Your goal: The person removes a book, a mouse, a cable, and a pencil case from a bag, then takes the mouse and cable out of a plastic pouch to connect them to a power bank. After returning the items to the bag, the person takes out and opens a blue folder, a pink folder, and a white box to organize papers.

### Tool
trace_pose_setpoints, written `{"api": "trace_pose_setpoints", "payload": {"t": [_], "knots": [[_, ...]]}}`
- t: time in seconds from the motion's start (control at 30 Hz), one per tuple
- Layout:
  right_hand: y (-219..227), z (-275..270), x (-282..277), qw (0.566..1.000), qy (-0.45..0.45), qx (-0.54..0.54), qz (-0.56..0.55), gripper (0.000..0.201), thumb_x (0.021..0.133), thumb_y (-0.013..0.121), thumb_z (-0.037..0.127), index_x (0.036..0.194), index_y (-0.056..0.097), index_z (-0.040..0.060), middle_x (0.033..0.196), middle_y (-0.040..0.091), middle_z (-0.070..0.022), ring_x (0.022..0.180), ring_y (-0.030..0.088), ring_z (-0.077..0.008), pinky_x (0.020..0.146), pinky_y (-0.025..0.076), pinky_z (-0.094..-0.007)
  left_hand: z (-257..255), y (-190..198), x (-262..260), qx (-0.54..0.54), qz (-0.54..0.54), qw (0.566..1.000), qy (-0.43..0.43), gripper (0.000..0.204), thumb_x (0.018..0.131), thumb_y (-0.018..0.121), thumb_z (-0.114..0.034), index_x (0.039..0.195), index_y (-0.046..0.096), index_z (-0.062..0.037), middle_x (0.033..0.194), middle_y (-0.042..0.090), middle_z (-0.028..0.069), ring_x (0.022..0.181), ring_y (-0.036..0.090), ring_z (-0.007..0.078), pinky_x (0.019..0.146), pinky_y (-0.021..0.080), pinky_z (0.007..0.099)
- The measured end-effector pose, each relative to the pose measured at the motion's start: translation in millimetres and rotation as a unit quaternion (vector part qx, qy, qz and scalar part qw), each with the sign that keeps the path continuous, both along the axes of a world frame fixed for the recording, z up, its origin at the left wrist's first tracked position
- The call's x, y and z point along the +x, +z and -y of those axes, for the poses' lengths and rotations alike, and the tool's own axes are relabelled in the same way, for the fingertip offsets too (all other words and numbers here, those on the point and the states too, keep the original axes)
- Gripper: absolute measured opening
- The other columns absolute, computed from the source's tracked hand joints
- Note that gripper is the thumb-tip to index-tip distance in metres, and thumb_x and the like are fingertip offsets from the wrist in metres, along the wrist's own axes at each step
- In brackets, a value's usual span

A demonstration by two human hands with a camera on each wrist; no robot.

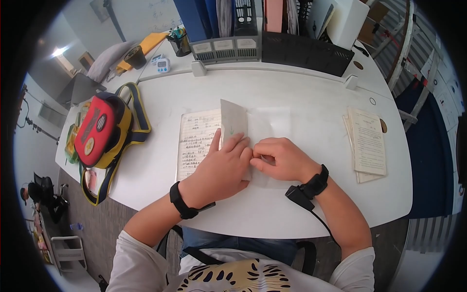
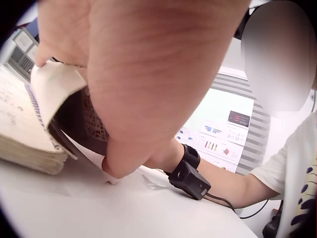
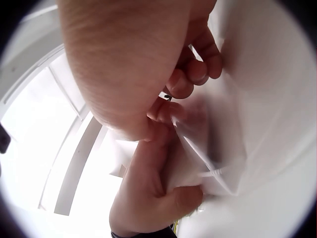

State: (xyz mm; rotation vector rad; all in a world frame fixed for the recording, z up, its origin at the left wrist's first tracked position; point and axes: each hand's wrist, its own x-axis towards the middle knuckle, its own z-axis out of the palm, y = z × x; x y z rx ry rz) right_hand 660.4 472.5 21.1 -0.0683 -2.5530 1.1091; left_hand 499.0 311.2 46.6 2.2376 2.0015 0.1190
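A notebook (image 1: 199,141) lies spread on the table with handwriting on its lined page. Its cover (image 1: 232,114) stands raised at the page's right side. My left hand (image 1: 219,168) presses over that cover with fingers extended, one finger lying on the written page. To the right, a clear plastic book cover (image 1: 275,121) lies flat under and beside the notebook. With curled fingers, my right hand (image 1: 282,158) pinches the plastic's edge close to the left fingertips. In the right wrist view, a fold of the plastic (image 3: 205,163) rises from the pinch; the left hand (image 3: 143,188) is beside it.
A red and navy bag (image 1: 104,129) lies on the table's left. Two worn booklets (image 1: 367,143) are stacked at the right. File holders (image 1: 306,53) line the back edge, with a small timer (image 1: 163,65) and a pen cup (image 1: 180,44) to their left.
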Motion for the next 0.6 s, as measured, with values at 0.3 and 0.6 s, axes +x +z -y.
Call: {"api": "trace_pose_setpoints", "payload": {"t": [0.3,0.6], "knots": [[-6.4,-1.0,-0.9,0.996,-0.030,-0.085,-0.022,0.026,0.098,0.070,0.018,0.081,0.062,-0.0001,0.070,0.058,-0.0107,0.062,0.052,-0.0259,0.060,0.043,-0.0396,-4.8,-5.4,-12.4,0.014,0.059,0.996,-0.065,0.056,0.082,0.062,-0.012,0.135,0.050,0.0047,0.158,0.041,0.0271,0.158,0.026,0.0437,0.130,0.013,0.0673],[-12.3,-3.4,-1.8,0.997,-0.034,-0.067,-0.035,0.023,0.097,0.071,0.016,0.081,0.063,0.0003,0.069,0.059,-0.0115,0.061,0.053,-0.0262,0.060,0.044,-0.0401,-21.1,-6.5,-19.2,0.086,0.247,0.965,0.000,0.051,0.086,0.058,-0.003,0.136,0.050,0.0026,0.160,0.037,0.0272,0.155,0.030,0.0471,0.128,0.026,0.0557]]}}
